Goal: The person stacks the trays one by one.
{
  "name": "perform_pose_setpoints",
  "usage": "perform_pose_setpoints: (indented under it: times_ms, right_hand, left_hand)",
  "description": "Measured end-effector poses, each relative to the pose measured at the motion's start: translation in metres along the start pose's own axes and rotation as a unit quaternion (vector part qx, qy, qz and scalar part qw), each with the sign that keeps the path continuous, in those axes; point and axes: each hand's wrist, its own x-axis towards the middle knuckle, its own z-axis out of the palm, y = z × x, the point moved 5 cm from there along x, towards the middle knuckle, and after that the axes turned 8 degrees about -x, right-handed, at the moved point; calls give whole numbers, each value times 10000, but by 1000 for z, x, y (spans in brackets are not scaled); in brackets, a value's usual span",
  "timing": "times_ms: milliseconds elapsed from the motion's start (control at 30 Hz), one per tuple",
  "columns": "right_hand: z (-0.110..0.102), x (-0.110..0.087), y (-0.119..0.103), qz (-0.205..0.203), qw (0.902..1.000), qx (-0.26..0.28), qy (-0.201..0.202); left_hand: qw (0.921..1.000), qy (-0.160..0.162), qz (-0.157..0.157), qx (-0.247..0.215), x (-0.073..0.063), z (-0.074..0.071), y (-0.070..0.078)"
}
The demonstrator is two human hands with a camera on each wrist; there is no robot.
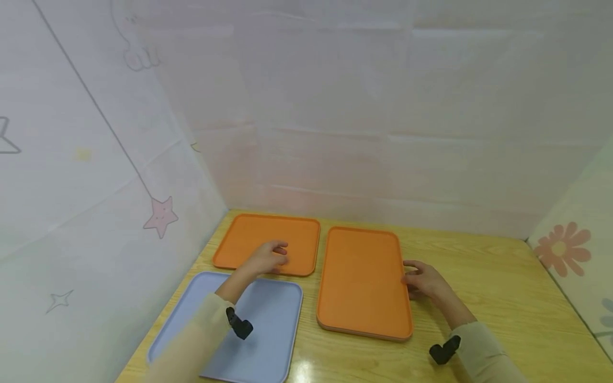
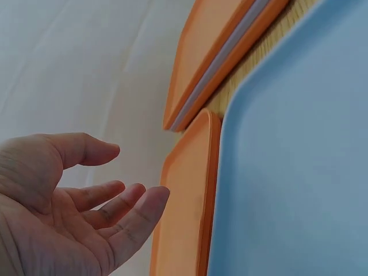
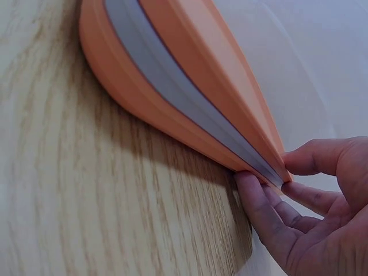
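A stack of trays lies right of the middle of the table: an orange tray (image 1: 364, 276) on top, a grey-blue tray (image 3: 155, 80) between, another orange tray (image 3: 115, 80) below. At the stack's right edge is my right hand (image 1: 423, 280). Its thumb and index finger pinch the top orange tray's rim, while other fingertips touch the lower edge. My left hand (image 1: 268, 258) hovers with loosely bent fingers over the far-left orange trays (image 1: 268, 234), holding nothing. Below that forearm lies a light blue tray (image 1: 268, 330), partly covered by the sleeve.
The wooden table (image 1: 479, 276) meets a pale cloth wall (image 1: 383, 133) at the back. Printed cloth walls stand at left and right, one with a pink star (image 1: 160, 217), the other with a flower (image 1: 562, 249). Black wrist cameras sit on both sleeves.
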Motion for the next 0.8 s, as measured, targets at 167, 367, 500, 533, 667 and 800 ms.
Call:
perform_pose_setpoints:
  times_ms: [167, 367, 500, 533, 667, 800]
  right_hand:
    - [-1, 1, 0, 7, 10000, -16, 17]
    - [-1, 1, 0, -11, 10000, 13, 9]
    - [1, 1, 0, -42, 10000, 45, -46]
    - [2, 1, 0, -35, 10000, 64, -30]
    - [2, 1, 1, -49, 10000, 65, -1]
    - [2, 1, 1, -48, 10000, 40, 33]
  left_hand:
    - [9979, 193, 58, 621, -12, -22, -5]
    - [9887, 445, 128, 1425, -27, -53, -14]
    - [9802, 606, 165, 1877, -41, -73, -21]
    - [9782, 654, 153, 1965, -45, -78, -22]
    - [9707, 842, 54, 2249, -55, -97, -34]
    - [9646, 1037, -70, 2425, -63, -114, -46]
